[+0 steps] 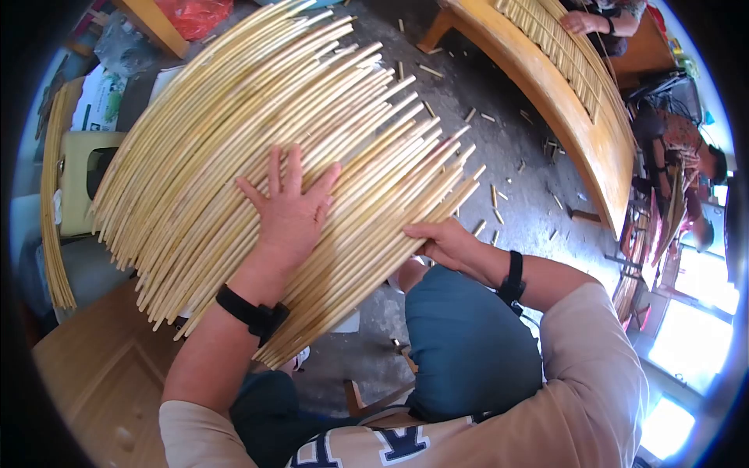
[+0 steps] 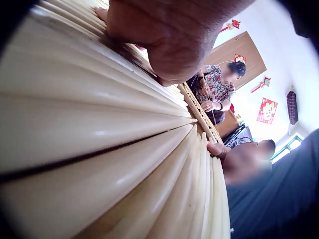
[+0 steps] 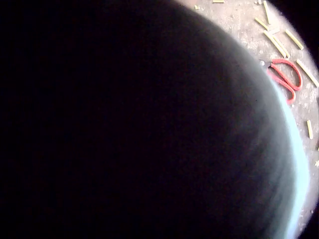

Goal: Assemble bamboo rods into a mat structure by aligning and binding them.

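Note:
A wide mat of pale yellow sticks (image 1: 195,156) lies side by side in front of the person in the head view. The left hand (image 1: 290,210) rests on top of it, palm down with fingers spread. At the mat's near right edge the right hand (image 1: 449,243) grips the outer sticks, thumb on top, its other fingers hidden beneath. In the left wrist view the sticks (image 2: 89,114) run away from the camera, with the left hand (image 2: 169,40) above them and the right hand (image 2: 244,162) at their edge. The right wrist view is mostly dark.
Short stick offcuts (image 1: 429,71) lie scattered on the grey floor. Red-handled scissors (image 3: 286,79) are among offcuts. At the upper right stands a wooden table (image 1: 538,86) bearing another stick mat, with other people beside it. A pale green chair (image 1: 74,183) is at the left.

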A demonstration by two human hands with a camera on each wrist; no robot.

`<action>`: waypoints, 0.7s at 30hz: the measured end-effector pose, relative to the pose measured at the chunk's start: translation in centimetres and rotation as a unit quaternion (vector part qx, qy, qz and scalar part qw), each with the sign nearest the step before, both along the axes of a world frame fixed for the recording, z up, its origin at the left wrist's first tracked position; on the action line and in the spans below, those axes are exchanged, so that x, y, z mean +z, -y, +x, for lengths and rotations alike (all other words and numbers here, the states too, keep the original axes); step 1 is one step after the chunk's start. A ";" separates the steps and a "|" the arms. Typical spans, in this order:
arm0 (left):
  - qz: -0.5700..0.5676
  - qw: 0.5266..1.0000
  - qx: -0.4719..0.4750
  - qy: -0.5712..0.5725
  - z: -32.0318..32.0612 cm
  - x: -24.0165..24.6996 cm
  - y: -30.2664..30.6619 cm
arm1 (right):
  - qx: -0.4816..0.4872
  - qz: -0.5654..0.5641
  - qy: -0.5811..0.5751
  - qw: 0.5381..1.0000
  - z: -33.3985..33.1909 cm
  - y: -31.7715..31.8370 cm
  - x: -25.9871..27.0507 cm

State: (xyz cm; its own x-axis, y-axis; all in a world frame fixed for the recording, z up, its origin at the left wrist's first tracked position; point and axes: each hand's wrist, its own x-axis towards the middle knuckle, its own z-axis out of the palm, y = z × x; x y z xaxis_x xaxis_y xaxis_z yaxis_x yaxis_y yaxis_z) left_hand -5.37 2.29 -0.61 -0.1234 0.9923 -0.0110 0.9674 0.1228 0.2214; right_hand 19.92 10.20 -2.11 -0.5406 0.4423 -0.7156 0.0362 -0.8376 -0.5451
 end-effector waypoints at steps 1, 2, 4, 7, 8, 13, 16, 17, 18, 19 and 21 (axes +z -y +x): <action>-0.001 1.000 -0.003 0.004 0.0 0.0 0.0 | 0.020 -0.030 -0.030 0.999 0.4 -0.1 0.3; -0.002 1.000 -0.006 0.007 0.0 0.1 0.0 | 0.039 -0.061 -0.060 0.996 0.8 -0.5 0.7; 0.000 1.000 -0.004 0.003 -0.1 0.0 -0.1 | 0.244 -0.002 0.012 0.970 2.5 -3.1 1.9; 0.008 1.000 -0.009 0.004 -0.1 -0.4 -0.1 | 0.546 0.123 0.068 0.826 0.6 -7.9 6.7; 0.006 1.000 -0.009 0.006 0.0 -0.4 0.0 | 0.649 0.184 0.044 0.737 -0.4 -9.4 8.9; 0.002 1.000 -0.008 0.018 -0.1 -0.3 -0.1 | 0.455 0.661 0.041 0.595 -8.9 -10.7 9.1; 0.001 1.000 -0.008 0.029 -0.1 -0.4 0.0 | 0.444 0.748 0.050 0.491 -12.4 -9.6 5.0; 0.001 1.000 -0.006 0.031 -0.2 -0.3 0.0 | 0.447 0.788 0.053 0.420 -13.0 -9.3 4.3; 0.001 0.999 -0.005 0.032 -0.1 -0.2 0.0 | 0.449 0.787 0.051 0.419 -13.0 -9.1 4.0; 0.000 0.999 -0.004 0.034 -0.1 -0.2 0.0 | 0.418 0.798 0.060 0.430 -12.9 -8.7 3.8; 0.010 0.999 0.001 0.041 0.0 -0.4 0.0 | 0.386 0.807 0.069 0.442 -12.8 -8.1 3.5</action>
